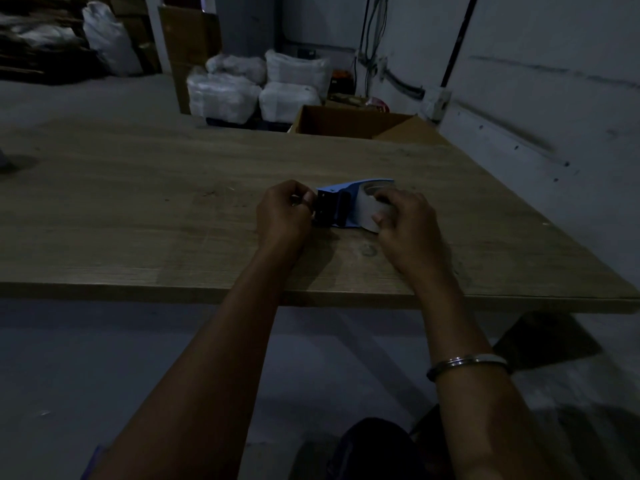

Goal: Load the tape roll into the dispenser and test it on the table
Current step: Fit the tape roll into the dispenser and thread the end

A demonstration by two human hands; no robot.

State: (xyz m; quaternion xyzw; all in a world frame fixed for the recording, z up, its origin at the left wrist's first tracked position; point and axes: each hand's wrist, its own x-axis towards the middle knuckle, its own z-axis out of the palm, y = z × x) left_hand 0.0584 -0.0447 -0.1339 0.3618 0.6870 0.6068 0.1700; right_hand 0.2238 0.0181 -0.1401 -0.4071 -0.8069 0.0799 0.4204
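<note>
A blue tape dispenser (341,194) with a black front end lies on the wooden table (138,209), a little right of centre. A pale tape roll (365,202) sits in its right part. My right hand (405,220) curls over the roll, thumb on its near side and fingers across the top. My left hand (285,213) is at the black front end, fingers curled and pinching something small there; the dim light hides what it is, perhaps the tape's end.
An open cardboard box (349,123) stands behind the table's far edge. White filled sacks (256,84) sit on the floor beyond it. A wall runs along the right side. The table's near edge is just under my forearms.
</note>
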